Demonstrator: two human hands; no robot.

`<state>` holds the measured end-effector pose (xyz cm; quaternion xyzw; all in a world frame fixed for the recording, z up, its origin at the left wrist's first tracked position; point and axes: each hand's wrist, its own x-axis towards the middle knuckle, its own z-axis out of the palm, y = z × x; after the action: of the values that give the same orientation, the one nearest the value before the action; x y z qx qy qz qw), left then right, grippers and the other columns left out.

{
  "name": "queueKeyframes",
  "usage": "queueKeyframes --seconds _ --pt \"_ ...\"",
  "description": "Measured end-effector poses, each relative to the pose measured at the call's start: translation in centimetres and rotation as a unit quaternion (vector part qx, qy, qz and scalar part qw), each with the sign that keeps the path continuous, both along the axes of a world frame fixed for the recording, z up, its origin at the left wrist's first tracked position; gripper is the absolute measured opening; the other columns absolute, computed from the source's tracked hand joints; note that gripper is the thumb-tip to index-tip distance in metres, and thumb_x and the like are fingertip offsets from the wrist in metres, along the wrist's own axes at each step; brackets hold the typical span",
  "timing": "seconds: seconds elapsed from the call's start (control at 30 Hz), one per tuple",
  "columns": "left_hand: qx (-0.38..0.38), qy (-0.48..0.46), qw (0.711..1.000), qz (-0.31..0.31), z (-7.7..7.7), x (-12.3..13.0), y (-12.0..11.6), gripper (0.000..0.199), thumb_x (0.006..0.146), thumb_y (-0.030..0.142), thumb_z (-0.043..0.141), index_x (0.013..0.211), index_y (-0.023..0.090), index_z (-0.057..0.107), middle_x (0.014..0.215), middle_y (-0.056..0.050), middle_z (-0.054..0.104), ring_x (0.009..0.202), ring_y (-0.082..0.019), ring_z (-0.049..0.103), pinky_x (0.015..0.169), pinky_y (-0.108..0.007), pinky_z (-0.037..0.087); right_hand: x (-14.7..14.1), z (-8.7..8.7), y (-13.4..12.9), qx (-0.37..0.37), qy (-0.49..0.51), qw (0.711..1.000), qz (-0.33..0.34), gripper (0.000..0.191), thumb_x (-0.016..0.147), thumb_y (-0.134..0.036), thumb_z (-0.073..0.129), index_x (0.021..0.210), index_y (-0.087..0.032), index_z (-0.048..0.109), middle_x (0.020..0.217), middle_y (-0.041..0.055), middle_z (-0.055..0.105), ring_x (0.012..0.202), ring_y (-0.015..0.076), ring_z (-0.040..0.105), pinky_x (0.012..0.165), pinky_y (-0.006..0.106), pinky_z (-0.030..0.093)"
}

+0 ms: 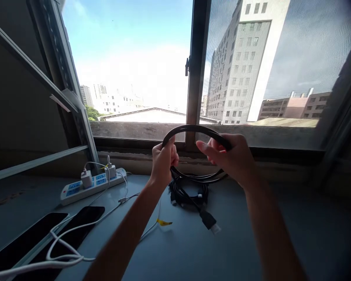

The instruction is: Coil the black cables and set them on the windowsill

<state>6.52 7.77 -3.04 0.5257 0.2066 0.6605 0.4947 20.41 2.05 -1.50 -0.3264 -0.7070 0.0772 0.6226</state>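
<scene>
A thick black cable, looped into a ring, is held up between my hands in front of the window. My left hand is closed around the ring's left side, its thumb on top. My right hand grips the upper right part of the ring, with the thumb pointing left. Beneath the ring, a coiled bundle of black cables lies on the table. A black connector with a clear cap sticks out from it toward the front right.
A white power strip with two plugged-in chargers sits at the left. Two dark phone-like devices lie near it under tangled white cables. A thin cable carries a yellow tag. Metal frame bars stand at the left.
</scene>
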Motion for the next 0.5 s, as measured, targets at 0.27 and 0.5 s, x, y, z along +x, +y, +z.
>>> queueKeyframes --seconds 0.27,0.5 --pt "-0.04 0.01 0.999 -0.005 -1.4 1.4 0.5 0.041 0.078 0.03 0.05 0.043 0.019 0.032 0.036 0.006 0.026 0.03 -0.007 0.036 0.033 -0.019 0.028 -0.9 0.8 -3.3 -0.16 0.015 0.947 0.277 0.045 0.098 -0.026 0.054 0.054 -0.016 0.045 0.039 -0.0064 0.038 0.028 0.0069 0.028 0.03 0.015 0.021" --pt "-0.141 0.126 0.977 -0.102 -4.8 3.8 1.1 0.027 0.079 0.03 0.043 0.056 0.016 0.045 0.047 0.003 0.042 0.037 -0.01 0.048 0.038 -0.02 0.039 -0.5 1.1 -2.5 -0.175 0.136 0.944 0.244 0.046 0.087 -0.041 0.068 0.057 -0.018 0.042 0.036 -0.0087 0.031 0.024 0.0063 0.024 0.024 0.012 0.018"
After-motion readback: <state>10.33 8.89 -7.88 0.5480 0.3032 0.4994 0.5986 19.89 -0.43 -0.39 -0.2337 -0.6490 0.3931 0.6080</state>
